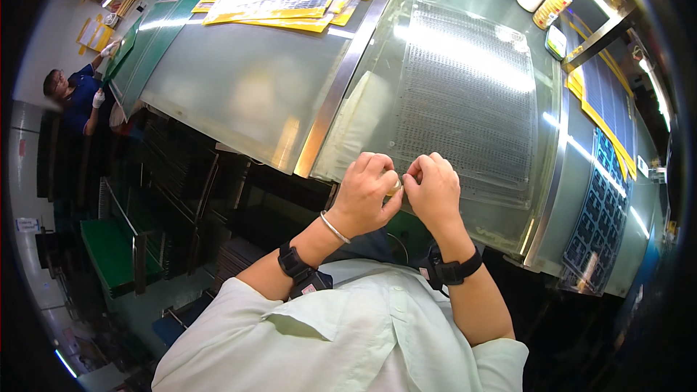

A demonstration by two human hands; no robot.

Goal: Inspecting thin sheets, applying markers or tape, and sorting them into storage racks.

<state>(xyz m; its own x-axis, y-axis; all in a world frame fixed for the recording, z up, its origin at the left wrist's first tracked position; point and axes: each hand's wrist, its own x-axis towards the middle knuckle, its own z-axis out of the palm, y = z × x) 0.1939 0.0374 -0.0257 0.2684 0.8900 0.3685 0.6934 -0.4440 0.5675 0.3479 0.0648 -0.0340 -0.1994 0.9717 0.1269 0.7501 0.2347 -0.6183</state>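
1. My left hand (367,196) and right hand (434,190) meet fingertip to fingertip at the near edge of the light table (247,80), both curled shut.
2. Between them I pinch a small pale piece (397,186); my fingers hide most of it, so I cannot tell what it is.
3. Just beyond my knuckles lies a clear perforated sheet (465,94), washed out by glare near its top.
4. Blue circuit panels (602,210) at the right bend into the rim.
5. Far left, another person (72,94) in white gloves handles a green board (120,54), too small to make out.
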